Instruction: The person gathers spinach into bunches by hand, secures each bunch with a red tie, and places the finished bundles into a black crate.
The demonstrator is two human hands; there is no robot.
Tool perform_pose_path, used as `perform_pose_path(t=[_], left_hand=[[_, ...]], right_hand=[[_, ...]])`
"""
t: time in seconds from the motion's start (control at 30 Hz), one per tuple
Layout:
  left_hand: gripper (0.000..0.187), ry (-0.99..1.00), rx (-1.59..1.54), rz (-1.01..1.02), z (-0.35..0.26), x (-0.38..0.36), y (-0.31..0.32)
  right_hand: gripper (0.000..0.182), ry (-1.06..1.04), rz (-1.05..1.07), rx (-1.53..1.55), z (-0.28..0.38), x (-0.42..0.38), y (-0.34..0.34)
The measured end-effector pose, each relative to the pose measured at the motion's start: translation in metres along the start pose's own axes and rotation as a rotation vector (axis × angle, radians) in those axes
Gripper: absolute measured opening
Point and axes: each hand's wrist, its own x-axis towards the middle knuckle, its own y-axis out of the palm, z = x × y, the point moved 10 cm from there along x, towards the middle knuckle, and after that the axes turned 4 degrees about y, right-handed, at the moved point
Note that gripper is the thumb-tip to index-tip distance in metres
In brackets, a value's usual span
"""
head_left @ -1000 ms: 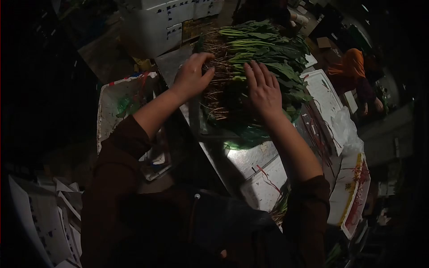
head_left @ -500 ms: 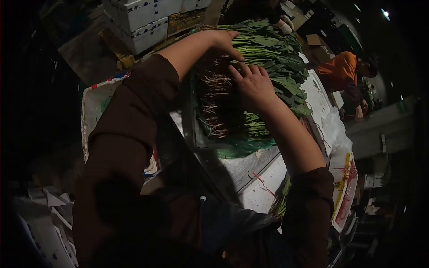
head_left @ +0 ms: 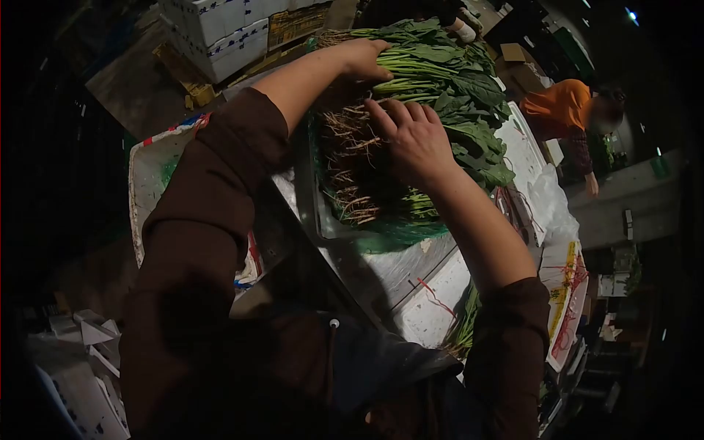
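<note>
A thick pile of leafy greens (head_left: 477, 92) with pale roots lies in a tray lined with green plastic (head_left: 396, 242). The roots (head_left: 352, 136) point left and the leaves point right. My left hand (head_left: 365, 60) rests on the stems at the far part of the pile, its thumb apart from its fingers. Nearer to me, my right hand (head_left: 418, 139) lies on the stems in the middle, fingers spread and slightly bent. Neither hand is lifting a bunch. Some stems beneath both hands are hidden.
White foam boxes (head_left: 220, 37) are stacked at the far left. An open foam box (head_left: 143, 176) stands left of the tray. More greens (head_left: 462, 326) lie on a white surface near my right forearm. One person in orange (head_left: 561, 110) bends at right; another's gloved hand (head_left: 463, 31) shows beyond the pile.
The view has shifted slightly, moving the scene up a little. My right hand has shifted slightly toward me over the stems; my left stays on the far stems.
</note>
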Motion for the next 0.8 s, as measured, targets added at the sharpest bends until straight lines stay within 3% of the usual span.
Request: perform_pose_path(t=[0.07,0.13,0.23,0.3,0.33,0.47,0.53,0.57,0.63,0.73,0.8], left_hand=[[0.076,-0.007,-0.016,0.006,0.001,-0.003,-0.001],[0.076,-0.019,-0.033,0.014,0.000,-0.010,-0.005],[0.079,-0.039,-0.103,0.002,0.005,-0.019,-0.002],[0.086,0.094,0.059,-0.177,-0.006,-0.028,-0.010],[0.086,0.016,0.105,-0.122,-0.001,-0.030,-0.003],[0.078,-0.093,0.180,-0.172,-0.003,-0.047,-0.008],[0.063,0.017,0.120,-0.370,-0.012,-0.059,-0.021],[0.063,0.015,0.120,-0.368,-0.009,-0.063,-0.020],[0.047,0.125,0.023,-0.486,-0.026,-0.082,-0.034],[0.039,0.253,0.142,-0.451,-0.053,-0.103,-0.027],[0.037,0.225,0.201,-0.419,-0.047,-0.106,-0.016]], right_hand=[[0.055,0.036,0.038,0.010,-0.001,0.008,-0.007],[0.061,0.077,0.324,-0.059,-0.001,0.012,0.010],[0.059,-0.038,0.134,-0.104,0.009,0.010,0.002],[0.059,-0.076,0.052,-0.075,0.011,0.007,0.007],[0.059,-0.115,-0.032,-0.051,0.015,0.006,0.003],[0.059,-0.074,0.072,-0.100,0.018,0.014,0.004],[0.060,-0.087,0.281,-0.159,0.021,0.018,0.021],[0.060,-0.088,0.281,-0.157,0.022,0.017,0.022],[0.056,-0.047,0.158,-0.154,0.019,0.018,0.013],[0.046,-0.094,0.077,-0.149,0.022,0.018,0.013],[0.041,-0.106,0.051,-0.109,0.023,0.013,0.008]])
